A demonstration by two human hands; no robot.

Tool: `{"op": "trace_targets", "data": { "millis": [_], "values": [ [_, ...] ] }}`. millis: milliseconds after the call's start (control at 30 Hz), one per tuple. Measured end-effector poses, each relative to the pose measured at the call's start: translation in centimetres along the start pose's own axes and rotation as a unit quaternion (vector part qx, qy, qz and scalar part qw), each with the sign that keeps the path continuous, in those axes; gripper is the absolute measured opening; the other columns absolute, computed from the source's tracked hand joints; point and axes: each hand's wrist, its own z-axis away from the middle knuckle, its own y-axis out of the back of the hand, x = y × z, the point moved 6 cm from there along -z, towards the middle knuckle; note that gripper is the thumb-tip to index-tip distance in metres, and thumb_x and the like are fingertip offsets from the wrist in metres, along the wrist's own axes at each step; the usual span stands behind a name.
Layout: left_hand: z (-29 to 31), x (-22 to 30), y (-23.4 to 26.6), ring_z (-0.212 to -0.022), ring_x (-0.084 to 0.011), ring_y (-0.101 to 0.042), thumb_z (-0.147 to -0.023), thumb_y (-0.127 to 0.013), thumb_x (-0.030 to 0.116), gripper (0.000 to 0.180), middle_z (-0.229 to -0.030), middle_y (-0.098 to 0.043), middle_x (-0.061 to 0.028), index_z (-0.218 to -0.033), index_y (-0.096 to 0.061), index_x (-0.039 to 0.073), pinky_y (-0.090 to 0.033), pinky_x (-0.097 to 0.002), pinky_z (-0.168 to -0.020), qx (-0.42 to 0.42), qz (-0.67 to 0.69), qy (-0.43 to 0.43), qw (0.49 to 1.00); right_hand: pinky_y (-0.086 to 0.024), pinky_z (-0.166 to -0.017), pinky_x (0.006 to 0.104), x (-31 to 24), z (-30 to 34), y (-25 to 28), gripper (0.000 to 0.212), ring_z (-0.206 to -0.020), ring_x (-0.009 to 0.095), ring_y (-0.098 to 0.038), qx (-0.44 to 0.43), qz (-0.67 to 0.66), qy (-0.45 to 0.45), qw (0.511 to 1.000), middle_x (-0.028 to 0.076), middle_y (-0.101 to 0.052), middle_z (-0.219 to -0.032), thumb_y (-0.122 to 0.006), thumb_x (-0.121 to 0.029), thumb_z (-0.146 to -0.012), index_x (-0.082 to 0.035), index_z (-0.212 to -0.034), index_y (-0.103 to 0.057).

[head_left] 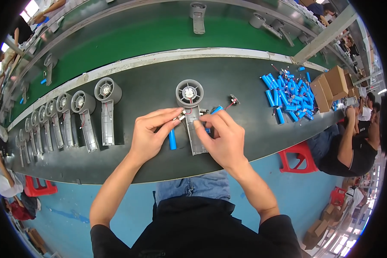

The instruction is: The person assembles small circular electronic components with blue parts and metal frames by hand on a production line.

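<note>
A grey handheld fan housing point(196, 139) lies in front of me, its round fan head point(189, 92) pointing away and its open handle toward me. My left hand point(152, 134) pinches a small circuit board point(179, 116) beside the top of the handle. Over the handle's right side, my right hand point(222, 136) has its fingertips pressed together; what they hold, if anything, is too small to name. A blue cylindrical battery point(172, 140) lies left of the handle. Another blue battery point(218, 109) shows behind my right fingers, partly hidden. Thin red and dark wires run near the fan head.
Several similar fan housings point(108, 116) stand in a row on the left of the dark table point(146, 86). At right lie a loose circuit board with wires point(233, 101), a heap of blue batteries point(290, 96) and a cardboard box point(329, 88). Beyond runs a green conveyor point(159, 32).
</note>
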Motion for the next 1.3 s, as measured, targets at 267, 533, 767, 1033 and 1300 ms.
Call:
{"op": "trace_targets", "data": {
  "millis": [267,533,767,1033,1300],
  "values": [
    [-0.4,0.4,0.1,-0.102,-0.0181,-0.067,-0.091,-0.059,-0.009,0.029,-0.117,-0.068,-0.0166,-0.118,-0.068,-0.004,-0.055,-0.0289,-0.089,-0.011,-0.007,0.001,1.0,-0.04,-0.044,0.0316,0.7,0.8,-0.7,0.018,-0.043,0.017,-0.052,-0.064,0.021,-0.103,0.992,0.006,-0.055,-0.051,-0.076,-0.019,-0.084,-0.003,-0.088,-0.071],
    [-4.6,4.0,3.9,-0.093,-0.015,-0.067,-0.097,-0.056,0.001,0.023,-0.104,-0.069,-0.0103,-0.118,-0.062,-0.005,-0.051,-0.0282,-0.087,0.097,0.122,-0.037,0.987,-0.036,-0.043,0.0269,-2.3,-7.0,-0.6,0.013,-0.042,0.01,-0.047,-0.027,-0.068,-0.008,0.997,0.004,-0.052,-0.049,-0.074,-0.011,-0.084,0.002,-0.084,-0.07],
    [-3.4,3.6,4.1,-0.092,-0.015,-0.069,-0.092,-0.063,-0.002,0.02,-0.101,-0.071,-0.012,-0.111,-0.068,-0.007,-0.055,-0.0251,-0.079,0.146,0.103,-0.028,0.983,-0.033,-0.041,0.0209,-3.2,-5.2,-1.0,0.009,-0.044,0.003,-0.044,0.04,-0.057,0.031,0.997,0.0,-0.051,-0.051,-0.075,-0.004,-0.082,0.002,-0.086,-0.069],
    [-1.8,3.5,2.9,-0.081,-0.0108,-0.069,-0.091,-0.068,0.003,0.018,-0.091,-0.074,-0.0115,-0.104,-0.072,-0.007,-0.057,-0.0234,-0.074,0.122,0.116,0.087,0.982,-0.031,-0.04,0.0204,-4.9,-3.7,0.4,0.011,-0.043,0.002,-0.042,0.05,-0.053,0.08,0.994,-0.002,-0.05,-0.052,-0.077,-0.001,-0.08,0.002,-0.087,-0.068],
    [-1.2,4.8,2.5,-0.077,-0.0072,-0.065,-0.089,-0.066,-0.002,0.014,-0.084,-0.072,-0.0071,-0.1,-0.072,-0.008,-0.054,-0.0207,-0.07,0.104,0.064,0.11,0.986,-0.031,-0.039,0.0214,-5.5,-2.9,0.8,0.013,-0.041,0.005,-0.042,0.049,-0.035,0.128,0.99,0.0,-0.05,-0.053,-0.078,0.001,-0.078,0.002,-0.087,-0.068]
  ]
}}
